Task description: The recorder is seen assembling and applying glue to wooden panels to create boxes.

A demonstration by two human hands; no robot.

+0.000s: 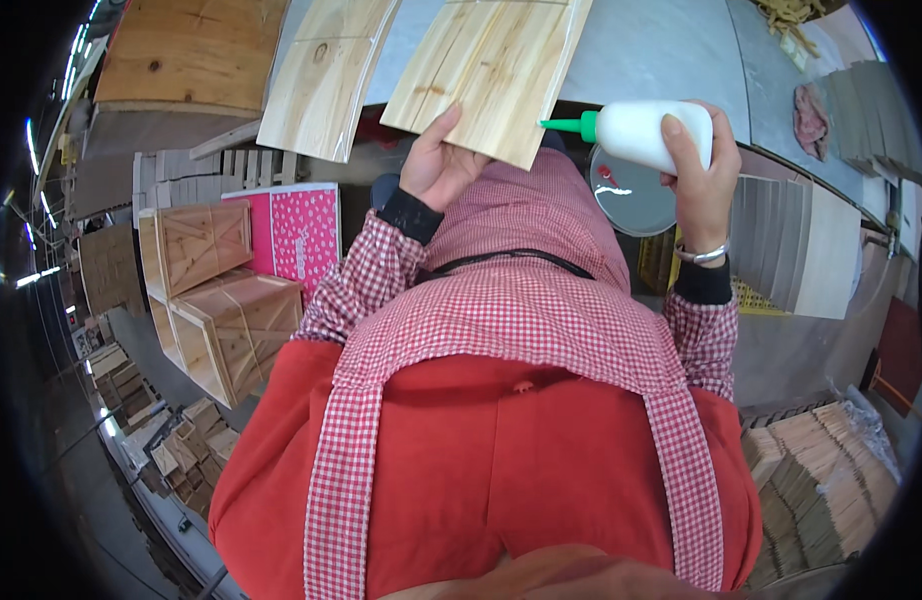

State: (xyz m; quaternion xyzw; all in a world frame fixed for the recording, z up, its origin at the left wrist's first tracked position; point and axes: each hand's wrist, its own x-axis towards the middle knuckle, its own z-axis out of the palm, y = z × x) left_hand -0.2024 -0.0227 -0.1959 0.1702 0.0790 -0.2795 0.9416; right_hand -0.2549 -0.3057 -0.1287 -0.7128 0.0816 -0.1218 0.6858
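A pale wooden board [501,75] with dark grain streaks juts over the table's near edge. My left hand [443,165] grips its near left corner, thumb on top and fingers underneath. In my right hand [703,165] is a white squeeze bottle [636,130], lying on its side. Its green nozzle [571,125] points left, with the tip at the board's right edge. A shiny line runs along that edge. To the left, a second pale board [326,80] also overhangs the table, apart from both hands.
The grey tabletop [661,60] stretches beyond the boards. A brown wooden panel [191,50] lies at far left. Below the bottle is a round grey lid [636,195]. Wooden crates [231,330] and a pink patterned box [306,230] stand at left; stacked grey boards [766,235] are at right.
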